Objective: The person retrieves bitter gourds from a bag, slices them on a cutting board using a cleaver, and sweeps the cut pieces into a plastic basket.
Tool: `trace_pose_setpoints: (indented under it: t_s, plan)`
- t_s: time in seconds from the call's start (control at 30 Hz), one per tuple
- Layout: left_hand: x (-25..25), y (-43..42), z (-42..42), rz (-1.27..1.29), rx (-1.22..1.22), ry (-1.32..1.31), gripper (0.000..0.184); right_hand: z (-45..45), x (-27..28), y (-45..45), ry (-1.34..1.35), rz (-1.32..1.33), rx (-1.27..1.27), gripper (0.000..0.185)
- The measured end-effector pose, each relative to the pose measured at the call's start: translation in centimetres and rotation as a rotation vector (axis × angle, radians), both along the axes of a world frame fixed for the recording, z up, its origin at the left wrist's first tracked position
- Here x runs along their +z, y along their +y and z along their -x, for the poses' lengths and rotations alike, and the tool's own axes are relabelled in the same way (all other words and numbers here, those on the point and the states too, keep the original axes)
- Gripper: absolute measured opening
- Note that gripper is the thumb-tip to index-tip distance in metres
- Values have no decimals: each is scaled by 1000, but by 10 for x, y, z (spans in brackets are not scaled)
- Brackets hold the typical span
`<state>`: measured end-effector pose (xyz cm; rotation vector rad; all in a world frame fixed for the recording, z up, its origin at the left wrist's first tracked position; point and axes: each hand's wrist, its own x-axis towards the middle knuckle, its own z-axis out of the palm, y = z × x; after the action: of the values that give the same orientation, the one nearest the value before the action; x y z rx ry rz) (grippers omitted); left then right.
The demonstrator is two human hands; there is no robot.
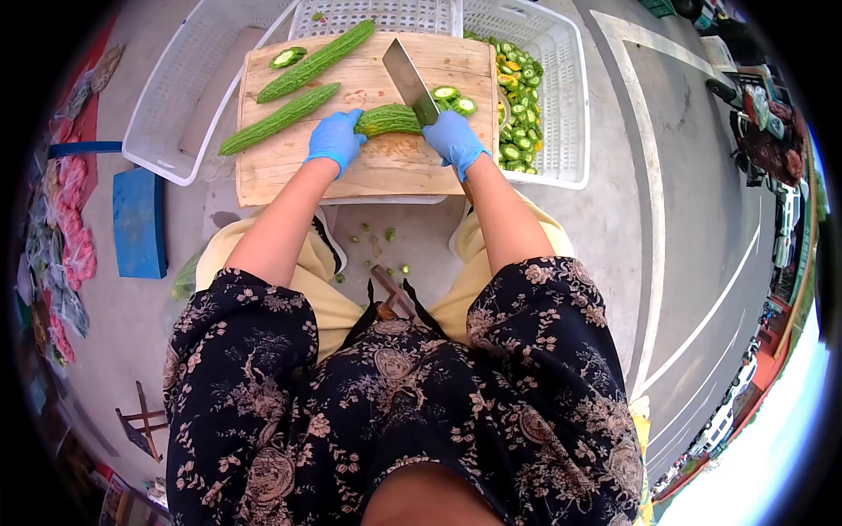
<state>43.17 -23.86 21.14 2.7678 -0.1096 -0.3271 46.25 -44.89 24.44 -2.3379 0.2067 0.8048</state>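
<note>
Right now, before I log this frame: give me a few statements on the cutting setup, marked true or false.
1. The right hand grips the cleaver. True.
2. The left hand is off the food. False: it holds the partly cut bitter melon.
3. Two long bitter melons lie on the wooden cutting board, left of the cleaver. True.
4. The white crate on the right holds only whole bitter melons. False: it holds cut slices.
5. Both hands are ungloved. False: both wear blue gloves.
</note>
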Motion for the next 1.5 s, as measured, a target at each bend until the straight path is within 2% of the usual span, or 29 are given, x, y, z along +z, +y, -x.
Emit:
trace_pose_setpoints:
  t_s: [0.1,0.2,0.33,0.73,0.87,0.97,1.07,1.2,1.5]
  plan:
    - [0,1,-5,17,-5,18,47,9,3,-10,-90,-83,-40,30]
    - [10,-6,-2,41,-2,90,48,21,39,-11,-120,-155,-81,34]
    - [9,-9,-6,17,-14,41,44,25,60,-13,-92,-51,-7,34]
    - [12,-10,-8,32,-5,81,46,16,41,1,-20,81,65,25]
    - [6,-9,-3,14,-38,-15,43,4,-2,11,-45,67,100,25]
    - [-2,-8,1,53,-27,-56,42,6,6,8,-14,-30,-24,25]
    - [-6,-12,-4,86,-43,-83,43,14,5,-6,-128,-51,-34,28]
    - [-10,-22,-5,102,-29,-59,44,26,39,-17,-111,-58,-85,31]
    - [-1,-22,-5,116,-31,-20,45,27,46,-18,-71,71,85,32]
